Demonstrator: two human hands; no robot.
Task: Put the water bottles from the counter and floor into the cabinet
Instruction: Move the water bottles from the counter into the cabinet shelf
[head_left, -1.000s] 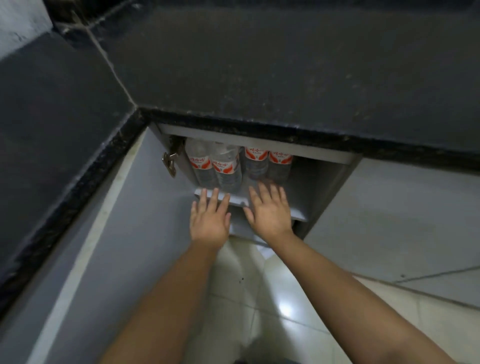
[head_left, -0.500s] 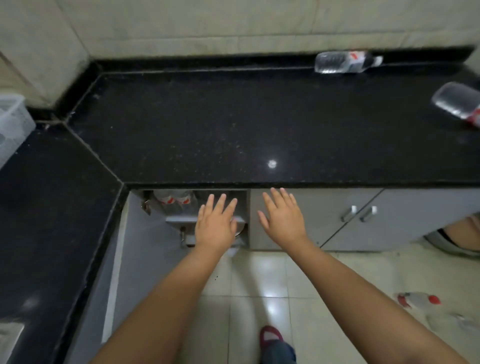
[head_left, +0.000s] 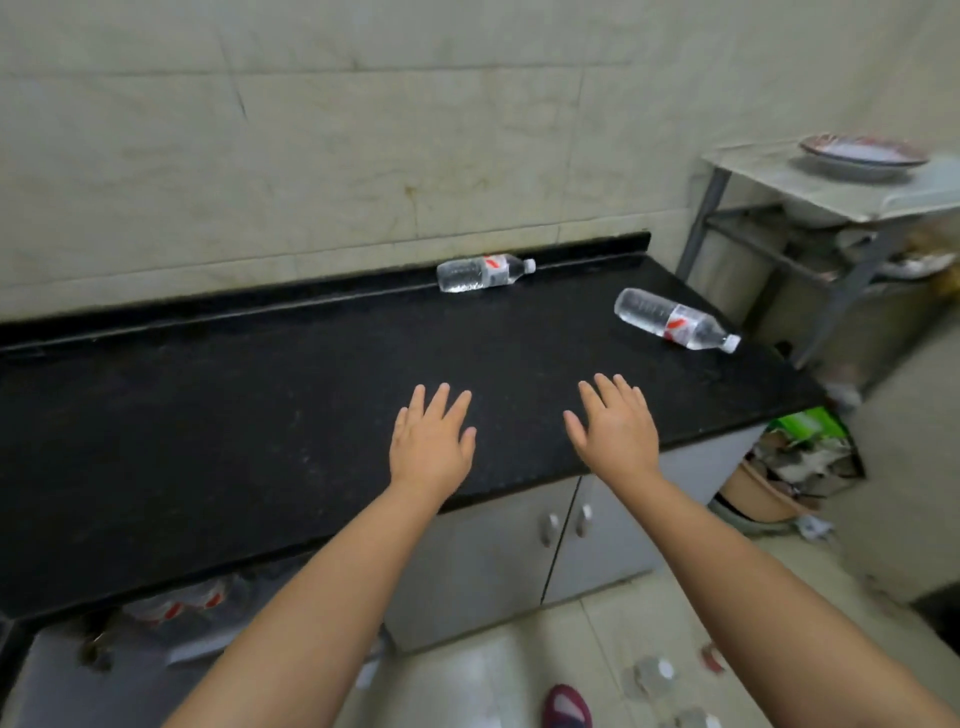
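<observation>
2 water bottles are lying on their sides on the black bench (head_left: 260, 415): the far bottle (head_left: 483, 272) against the back ledge, the right bottle (head_left: 675, 321) close to the right end, cap pointing toward the corner. The left hand (head_left: 434, 441) and right hand (head_left: 615, 428) are hovering above the near part of the bench, each grip open, fingers spread, holding nothing. The open cabinet (head_left: 171, 613) is showing blurred at the lower left, bottles already inside.

Being round and on its side, the right bottle looks likely to roll off the end if it gets nudged instead of grasped; the far one could roll along the ledge. Nothing is standing between hands and bottles. To the right, a metal stand is carrying a plate (head_left: 862, 153), and a basin (head_left: 763, 499) is sitting on the floor below the bench end. Blurred objects, possibly more bottles, are lying on the floor tiles (head_left: 597, 623) near a red slipper (head_left: 566, 709), risking a trip.
</observation>
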